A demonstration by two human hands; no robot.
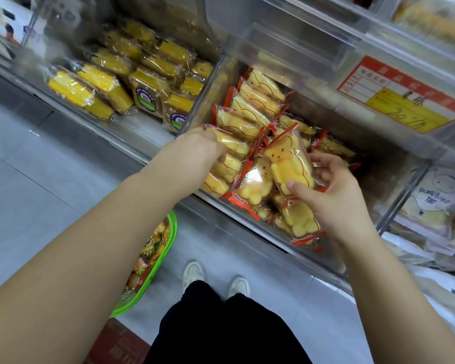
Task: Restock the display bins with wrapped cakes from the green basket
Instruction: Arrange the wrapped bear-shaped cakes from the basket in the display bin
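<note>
We held a bear-shaped wrapped cake point(290, 166) in our right hand point(334, 195), right of the frame's centre, over the clear display bin point(250, 214). Its long axis ran from upper left to lower right, the bear's face toward the upper left and its feet toward our palm. Our right grip was clenched on that cake, thumb across its lower end and fingers curled behind its right edge; the forearm came up from the lower right corner.

Our left hand point(195, 151) reached into the same bin from the lower left, wrist bent down, knuckles up. Its fingers were buried among the packed cakes point(250, 111), so we could not tell whether that grip was clenched or released.

The cakes already in the bin stood on edge in a row running toward the upper right, red wrapper seams showing. In the neighbouring bin at upper left lay yellow slab cakes point(100, 88).

The green basket point(166, 248) sat on the floor at lower centre-left, mostly hidden behind our left forearm. A red and yellow price label point(402, 93) at upper right was too blurred to read.
</note>
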